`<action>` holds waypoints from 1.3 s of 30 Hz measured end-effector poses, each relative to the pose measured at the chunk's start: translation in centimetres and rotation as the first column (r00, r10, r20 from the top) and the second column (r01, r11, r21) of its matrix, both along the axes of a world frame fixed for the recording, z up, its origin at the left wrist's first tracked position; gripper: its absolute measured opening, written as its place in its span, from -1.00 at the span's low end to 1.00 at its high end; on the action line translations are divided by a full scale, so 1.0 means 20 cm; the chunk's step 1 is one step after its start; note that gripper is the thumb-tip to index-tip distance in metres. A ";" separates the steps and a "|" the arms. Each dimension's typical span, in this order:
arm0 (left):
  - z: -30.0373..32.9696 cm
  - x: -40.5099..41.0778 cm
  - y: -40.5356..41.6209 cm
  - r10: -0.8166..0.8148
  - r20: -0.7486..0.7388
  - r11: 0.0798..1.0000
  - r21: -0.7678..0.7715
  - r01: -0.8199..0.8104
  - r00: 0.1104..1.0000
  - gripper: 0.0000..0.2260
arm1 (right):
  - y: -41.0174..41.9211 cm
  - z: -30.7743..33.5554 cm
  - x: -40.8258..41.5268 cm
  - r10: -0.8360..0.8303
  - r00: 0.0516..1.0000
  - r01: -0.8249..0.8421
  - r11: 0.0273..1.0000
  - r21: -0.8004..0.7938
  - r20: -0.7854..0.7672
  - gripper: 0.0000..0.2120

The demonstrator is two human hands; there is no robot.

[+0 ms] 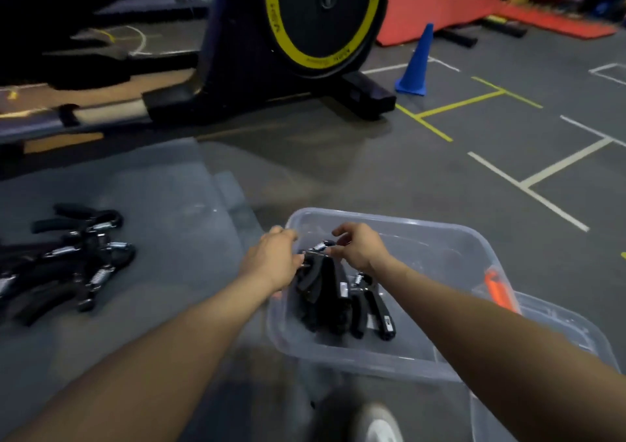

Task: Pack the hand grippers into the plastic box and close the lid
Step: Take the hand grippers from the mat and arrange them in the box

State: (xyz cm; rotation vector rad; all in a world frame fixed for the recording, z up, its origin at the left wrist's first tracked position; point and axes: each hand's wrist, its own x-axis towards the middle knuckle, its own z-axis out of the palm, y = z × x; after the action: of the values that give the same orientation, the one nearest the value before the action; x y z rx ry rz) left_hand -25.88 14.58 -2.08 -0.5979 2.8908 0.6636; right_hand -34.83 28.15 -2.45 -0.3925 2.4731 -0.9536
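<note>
Black hand grippers [318,282] are held over the plastic box [440,238], pinched at the spring end by the left hand [274,258] and right hand [359,248], probably for tidy stacking; more [71,255] are left on the lid [169,204].

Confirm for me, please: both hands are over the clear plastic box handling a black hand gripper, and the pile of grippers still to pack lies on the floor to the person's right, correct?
Not quite. The head view shows the pile of grippers on the floor to the person's left, not the right. The rest holds: the left hand and right hand are over the clear plastic box, handling a black hand gripper.
</note>
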 end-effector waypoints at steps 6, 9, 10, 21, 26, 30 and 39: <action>0.10 0.47 -0.49 0.180 0.028 0.983 -0.034 -0.180 0.983 -0.60 | -0.57 0.13 0.32 0.205 0.978 -0.206 0.979 -0.004 -0.041 -0.54; 0.09 0.68 -0.74 0.288 0.020 0.957 -0.047 -0.286 0.958 -0.61 | -0.88 0.10 0.49 0.277 0.961 -0.277 0.960 -0.047 0.001 -0.57; 0.08 0.74 -0.81 0.318 0.020 0.947 -0.053 -0.317 0.948 -0.62 | -0.97 0.07 0.54 0.299 0.954 -0.298 0.953 -0.060 0.018 -0.57; -0.21 0.98 -1.30 0.518 0.053 0.853 -0.113 -0.510 0.854 -0.63 | -1.51 -0.25 0.75 0.355 0.929 -0.348 0.934 -0.085 0.103 -0.62; -0.32 0.93 -1.34 0.487 0.042 0.858 -0.207 -0.469 0.872 -0.67 | -1.54 -0.31 0.71 0.305 0.945 -0.293 0.949 -0.113 0.115 -0.66; -0.31 0.90 -1.36 0.493 0.012 0.835 -0.286 -0.469 0.870 -0.76 | -1.50 -0.30 0.68 0.302 0.947 -0.290 0.950 -0.117 0.108 -0.67; -0.20 0.88 -1.17 0.324 0.233 0.914 -0.328 -0.240 0.917 -0.74 | -1.23 -0.12 0.61 0.267 0.958 -0.254 0.959 -0.121 0.101 -0.62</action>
State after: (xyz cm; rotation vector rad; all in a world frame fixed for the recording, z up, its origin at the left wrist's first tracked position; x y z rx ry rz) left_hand -8.36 -8.92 -6.14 -1.0738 2.6671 0.1484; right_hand -22.73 3.57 -4.86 -0.6620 2.2038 -0.9700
